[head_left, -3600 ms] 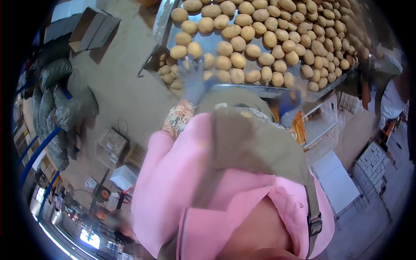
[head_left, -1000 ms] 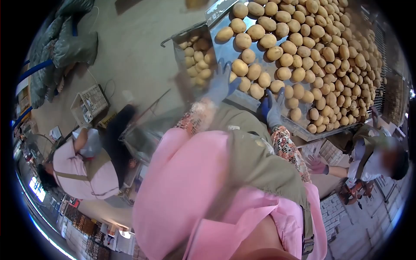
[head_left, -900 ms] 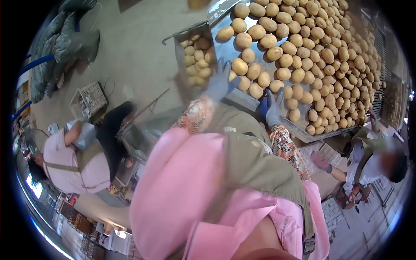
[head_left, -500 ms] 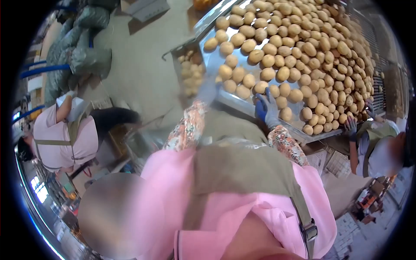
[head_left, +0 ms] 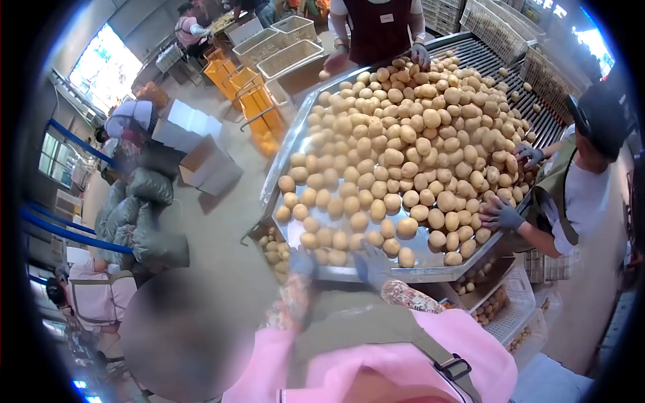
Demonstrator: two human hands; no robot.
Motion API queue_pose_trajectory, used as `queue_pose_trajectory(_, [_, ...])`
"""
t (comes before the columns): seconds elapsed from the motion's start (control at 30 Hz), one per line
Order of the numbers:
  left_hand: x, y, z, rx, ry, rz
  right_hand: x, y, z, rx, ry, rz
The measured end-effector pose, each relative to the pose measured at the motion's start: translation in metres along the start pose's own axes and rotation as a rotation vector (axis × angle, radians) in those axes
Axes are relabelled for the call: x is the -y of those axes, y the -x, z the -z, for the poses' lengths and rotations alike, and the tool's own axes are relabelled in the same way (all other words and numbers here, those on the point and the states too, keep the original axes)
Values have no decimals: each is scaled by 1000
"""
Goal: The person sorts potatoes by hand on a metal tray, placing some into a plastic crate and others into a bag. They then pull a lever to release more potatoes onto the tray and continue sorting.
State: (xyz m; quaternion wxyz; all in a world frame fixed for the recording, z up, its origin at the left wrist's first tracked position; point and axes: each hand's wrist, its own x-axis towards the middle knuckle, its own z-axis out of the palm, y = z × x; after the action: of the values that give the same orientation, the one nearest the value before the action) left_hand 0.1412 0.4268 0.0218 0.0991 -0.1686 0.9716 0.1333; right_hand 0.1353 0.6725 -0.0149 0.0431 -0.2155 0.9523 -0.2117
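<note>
A heap of potatoes (head_left: 430,134) covers much of a metal sorting table (head_left: 437,274) in front of me. My left hand (head_left: 304,262), in a grey glove, is at the table's near rim beside the closest potatoes; its fingers are extended, though slightly blurred. To its right, my right hand (head_left: 371,264), gloved too, reaches over the same rim with fingers apart, close to a few loose potatoes. Neither hand visibly holds a potato. Patterned sleeves cover both my forearms.
A co-worker's gloved hand (head_left: 500,215) rests at the right side of the heap. Another person (head_left: 383,30) stands across the table. Crates of potatoes (head_left: 500,309) sit below right. Yellow bins (head_left: 263,121), cardboard boxes (head_left: 209,166) and stuffed sacks (head_left: 158,242) are at left.
My view has tilted up, showing more of the table and room. My left hand has come from the table's left corner to its near rim. My right hand remains near that rim.
</note>
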Motion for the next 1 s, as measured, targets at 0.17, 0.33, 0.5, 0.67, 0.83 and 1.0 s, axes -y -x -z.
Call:
queue_pose_trajectory(0.17, [-4, -2, 7, 140, 58, 87, -7, 0, -16, -45, -143, -73])
queue_pose_trajectory(0.33, [17, -15, -31, 129, 112, 214, -5, 1, -8, -186, -91, -6])
queue_pose_trajectory(0.5, [-7, -5, 16, 39, 31, 109, 9, -4, 4, -194, -186, -24])
queue_pose_trajectory(0.67, [9, -14, -9, 153, 36, 91, 10, -6, 12, -180, -166, -84])
queue_pose_trajectory(0.83, [10, -2, -4, 152, 147, 32, 10, 1, 14, -328, -237, -37])
queue_pose_trajectory(1.0, [7, 4, 32, 235, 308, 52, 17, -1, 22, -383, -224, -99])
